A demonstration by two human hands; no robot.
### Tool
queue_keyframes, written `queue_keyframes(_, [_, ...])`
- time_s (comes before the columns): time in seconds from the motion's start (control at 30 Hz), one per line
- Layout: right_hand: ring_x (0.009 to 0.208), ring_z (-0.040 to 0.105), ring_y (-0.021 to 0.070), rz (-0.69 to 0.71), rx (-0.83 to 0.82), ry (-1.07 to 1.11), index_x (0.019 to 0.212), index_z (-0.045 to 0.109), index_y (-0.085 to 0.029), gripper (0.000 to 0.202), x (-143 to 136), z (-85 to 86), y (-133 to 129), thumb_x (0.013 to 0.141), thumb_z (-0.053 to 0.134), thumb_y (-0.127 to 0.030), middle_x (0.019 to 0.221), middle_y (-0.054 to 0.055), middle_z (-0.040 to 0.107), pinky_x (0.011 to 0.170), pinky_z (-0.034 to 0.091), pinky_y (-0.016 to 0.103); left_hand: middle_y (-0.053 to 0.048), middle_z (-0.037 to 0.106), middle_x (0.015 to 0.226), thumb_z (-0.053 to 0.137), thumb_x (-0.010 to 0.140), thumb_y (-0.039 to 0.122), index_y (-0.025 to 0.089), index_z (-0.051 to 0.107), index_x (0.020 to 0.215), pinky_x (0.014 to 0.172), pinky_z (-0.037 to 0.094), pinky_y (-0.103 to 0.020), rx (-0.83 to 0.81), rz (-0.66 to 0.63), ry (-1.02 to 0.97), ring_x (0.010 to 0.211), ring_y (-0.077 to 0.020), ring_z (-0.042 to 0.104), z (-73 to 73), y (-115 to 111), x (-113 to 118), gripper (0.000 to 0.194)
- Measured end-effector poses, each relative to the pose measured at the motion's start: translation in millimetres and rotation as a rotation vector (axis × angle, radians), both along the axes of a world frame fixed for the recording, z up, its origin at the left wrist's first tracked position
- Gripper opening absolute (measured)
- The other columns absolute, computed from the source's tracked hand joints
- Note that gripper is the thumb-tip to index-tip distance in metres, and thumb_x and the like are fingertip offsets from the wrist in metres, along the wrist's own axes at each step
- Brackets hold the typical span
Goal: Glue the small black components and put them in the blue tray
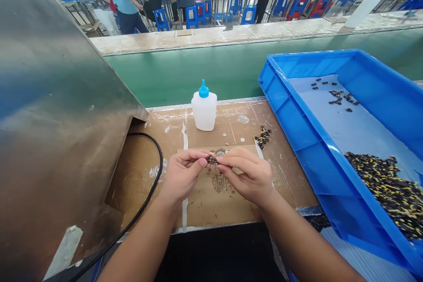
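Between the fingertips of both hands is a small black-and-yellow part (210,158), too small to name more exactly. My left hand (185,172) pinches its left end with thumb and forefinger. At the other end, my right hand (247,172) has its thumb and fingers closed on the part or on something small against it; the fingers hide which. Below the hands lies a brown cardboard sheet (205,211) with a stained, patterned patch. A squeeze bottle (204,112) with a blue nozzle cap stands upright just beyond. Right of the hands sits a little pile of similar black-and-yellow parts (262,136).
A blue bin (287,110) on the right holds a heap of black-and-yellow parts (390,189) and several scattered ones. A metal housing (59,110) and a black cable (161,163) flank the left. Beyond is a green belt (185,70); people and blue stools (191,16) are farther back.
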State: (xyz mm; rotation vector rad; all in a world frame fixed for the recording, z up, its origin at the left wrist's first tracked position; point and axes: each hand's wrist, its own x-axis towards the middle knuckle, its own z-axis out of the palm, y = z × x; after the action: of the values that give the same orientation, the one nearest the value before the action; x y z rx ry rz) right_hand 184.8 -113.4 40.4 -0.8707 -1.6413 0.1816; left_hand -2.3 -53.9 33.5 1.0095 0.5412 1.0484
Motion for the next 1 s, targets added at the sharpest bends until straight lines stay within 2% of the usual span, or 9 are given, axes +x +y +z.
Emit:
queue_keyframes(0.27, [0.092, 0.077, 0.0191, 0.010, -0.021, -0.017, 0.122, 0.075, -0.021, 0.031, 0, -1.9, 0, 0.098, 0.073, -0.003, 0.105, 0.008, 0.081, 0.079, 0.066, 0.035, -0.007, 0.085, 0.103, 0.092, 0.086, 0.026, 0.025, 0.088, 0.090, 0.090, 0.063, -0.024, 0.059, 0.036, 0.101, 0.094, -0.0159, 0.079, -9.9, 1, -4, 0.006])
queue_keyframes(0.67, [0.092, 0.078, 0.0182, -0.006, -0.023, -0.015, 0.119, 0.076, -0.022, 0.027, 0, 0.4, -1, 0.099, 0.072, -0.004, 0.105, 0.007, 0.081, 0.080, 0.067, 0.033, -0.007, 0.085, 0.103, 0.091, 0.086, 0.026, 0.025, 0.088, 0.090, 0.091, 0.064, -0.027, 0.070, 0.040, 0.105, 0.096, -0.0177, 0.079, -10.4, 2, -2, 0.005])
queue_keyframes(1.0, [0.089, 0.078, 0.0205, -0.052, 0.018, -0.061, 0.121, 0.076, -0.023, 0.030, -2, -2.1, 0, 0.098, 0.073, -0.004, 0.103, 0.008, 0.081, 0.077, 0.067, 0.036, -0.008, 0.085, 0.103, 0.092, 0.085, 0.027, 0.024, 0.088, 0.088, 0.094, 0.064, -0.030, 0.126, 0.136, 0.190, 0.099, -0.0205, 0.080, -12.3, 1, 1, 0.006])
